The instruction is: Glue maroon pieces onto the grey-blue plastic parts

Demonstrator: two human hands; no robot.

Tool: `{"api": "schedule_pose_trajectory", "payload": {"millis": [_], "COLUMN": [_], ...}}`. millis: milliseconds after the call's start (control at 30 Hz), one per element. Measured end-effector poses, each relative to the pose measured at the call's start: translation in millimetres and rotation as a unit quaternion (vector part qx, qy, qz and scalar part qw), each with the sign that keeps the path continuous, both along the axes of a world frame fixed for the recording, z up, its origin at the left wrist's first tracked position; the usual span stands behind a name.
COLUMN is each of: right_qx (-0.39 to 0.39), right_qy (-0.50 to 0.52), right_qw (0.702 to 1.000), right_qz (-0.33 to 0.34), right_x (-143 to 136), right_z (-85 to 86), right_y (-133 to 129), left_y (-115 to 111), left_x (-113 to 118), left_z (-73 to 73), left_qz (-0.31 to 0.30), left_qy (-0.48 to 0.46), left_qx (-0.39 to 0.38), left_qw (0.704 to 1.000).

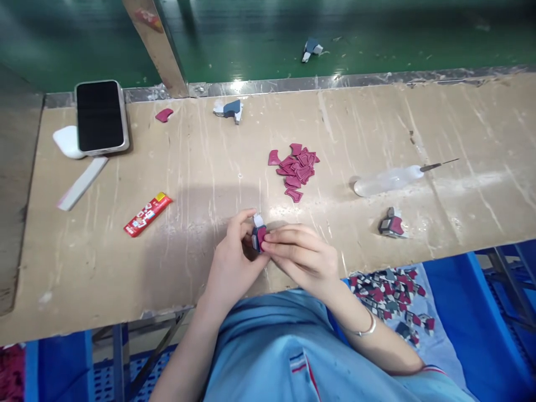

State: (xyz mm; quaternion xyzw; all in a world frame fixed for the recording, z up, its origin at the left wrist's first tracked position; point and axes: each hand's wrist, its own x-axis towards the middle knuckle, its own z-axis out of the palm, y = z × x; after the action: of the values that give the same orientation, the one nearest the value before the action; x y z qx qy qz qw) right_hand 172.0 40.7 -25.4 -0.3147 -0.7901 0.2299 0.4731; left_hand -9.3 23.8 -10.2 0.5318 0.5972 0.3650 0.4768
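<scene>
My left hand (pixel 234 257) is closed around a small dark-blue and grey plastic toy part (pixel 256 239), with a light grey tab sticking up at its top. On the face of that part lies a maroon plastic piece (pixel 261 234). My right hand (pixel 305 254) has its fingertips pinched together at this maroon piece, touching it. Beyond my hands is a loose pile of several maroon pieces (pixel 298 167). To the right, a similar part with a maroon panel (pixel 392 224) rests on the table.
A clear bottle with a needle tip (pixel 389 181) lies at right. Leftward are a red packet (pixel 147 214), a phone-like device (pixel 101 116) and a white strip (pixel 82 183). A blue-grey part (pixel 231 110) lies near the back edge. Below the table stands a blue bin (pixel 473 312) holding many parts.
</scene>
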Motion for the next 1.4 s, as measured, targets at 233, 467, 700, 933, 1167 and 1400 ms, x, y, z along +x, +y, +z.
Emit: {"api": "schedule_pose_trajectory", "payload": {"millis": [233, 467, 700, 933, 1167, 1400], "right_qx": [-0.064, 0.024, -0.027, -0.062, -0.142, -0.244], "right_qy": [0.05, 0.016, 0.06, 0.045, 0.114, 0.235], "right_qw": [0.997, 1.0, 0.998, 0.997, 0.982, 0.94], "right_qz": [0.012, -0.002, 0.012, -0.003, 0.045, 0.039], "right_x": [2.4, 4.4, -1.2, -5.9, -8.9, -17.5], "right_z": [-2.2, -0.3, -7.7, -5.7, 8.7, -2.1], "right_y": [1.2, -3.3, 0.7, 3.6, -5.5, -12.9], "left_y": [-0.5, -0.8, -1.5, -8.7, -7.7, -7.5], "left_x": [0.2, -1.0, -0.2, -4.0, -8.9, -2.8], "left_z": [1.8, 2.2, 0.3, -1.4, 10.4, 15.2], "left_qz": [-0.005, -0.004, -0.005, -0.016, 0.002, 0.048], "left_qy": [0.002, -0.002, 0.005, -0.072, -0.237, -0.276], "left_qx": [-0.004, -0.002, 0.007, -0.002, -0.061, -0.061], "left_qw": [1.0, 1.0, 1.0, 0.997, 0.97, 0.958]}}
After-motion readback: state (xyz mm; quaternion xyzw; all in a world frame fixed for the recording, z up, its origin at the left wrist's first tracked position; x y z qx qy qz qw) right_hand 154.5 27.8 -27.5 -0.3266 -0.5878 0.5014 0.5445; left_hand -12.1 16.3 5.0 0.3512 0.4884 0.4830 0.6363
